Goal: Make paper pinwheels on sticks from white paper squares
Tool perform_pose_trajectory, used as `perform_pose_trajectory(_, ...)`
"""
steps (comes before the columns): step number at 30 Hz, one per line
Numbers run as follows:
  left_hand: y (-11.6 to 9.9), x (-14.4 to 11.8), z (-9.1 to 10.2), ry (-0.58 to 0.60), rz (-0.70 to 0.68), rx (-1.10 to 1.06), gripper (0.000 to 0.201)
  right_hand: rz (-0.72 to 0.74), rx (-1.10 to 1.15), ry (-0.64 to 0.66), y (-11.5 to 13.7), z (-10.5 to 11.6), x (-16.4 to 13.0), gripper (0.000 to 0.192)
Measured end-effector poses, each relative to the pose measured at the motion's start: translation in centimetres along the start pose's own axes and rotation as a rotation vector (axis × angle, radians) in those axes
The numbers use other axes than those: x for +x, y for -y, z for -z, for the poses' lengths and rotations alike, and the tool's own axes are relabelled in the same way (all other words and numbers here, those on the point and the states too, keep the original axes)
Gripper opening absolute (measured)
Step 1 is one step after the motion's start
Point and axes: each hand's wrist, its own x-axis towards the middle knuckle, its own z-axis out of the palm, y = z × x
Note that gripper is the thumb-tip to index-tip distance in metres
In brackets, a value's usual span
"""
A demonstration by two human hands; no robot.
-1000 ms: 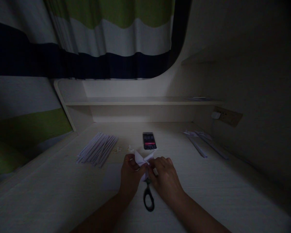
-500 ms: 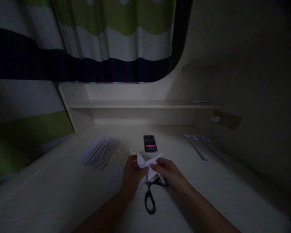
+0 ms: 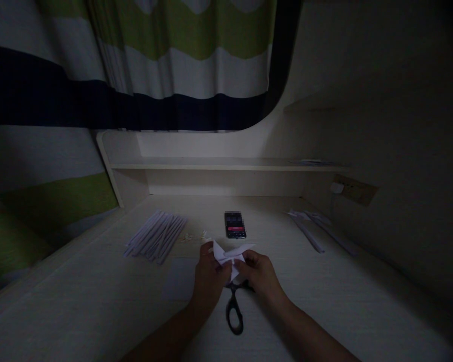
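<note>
Right now your two hands meet over a pale desk in dim light, both pinching one folded white paper. Your left hand has its fingers closed on the paper's left side, and your right hand has its fingers closed on the lower right side. The paper's pointed flaps rise just above your fingertips.

One pair of scissors lies flat on the desk directly beneath your hands, its black handle loop pointing back toward you. One phone lies just beyond the paper. One bundle of white strips lies beyond and to the left of your left hand; the number of strips is too hard to count. A few loose strips lie well off beyond your right hand, near the wall.

Open desk lies on either side of both forearms. One shelf and a striped curtain close off the far side.
</note>
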Motion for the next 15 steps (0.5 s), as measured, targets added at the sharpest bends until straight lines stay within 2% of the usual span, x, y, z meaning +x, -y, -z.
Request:
perform_pose_trajectory(3, -0.2, 0.1, 0.2, 0.037, 0.04, -0.083, 0.052, -0.029, 0.04, -0.032, 0.3, 0.3, 0.1, 0.015)
perform_pose_trajectory(8, -1.1, 0.7, 1.0, -0.011, 0.119, -0.198, 0.032, -0.104, 0.117, 0.012, 1.3, 0.9, 0.3, 0.02)
perform_pose_trajectory(12, -1.6, 1.2, 1.6, 0.031, 0.188, -0.107, 0.032, -0.107, 0.105, 0.089, 1.3, 1.0, 0.4, 0.018)
perform_pose_trajectory(15, -1.5, 1.5, 1.9, 0.105, 0.284, -0.049, 0.037, -0.096, 0.043, 0.131, 0.9, 1.1, 0.5, 0.019)
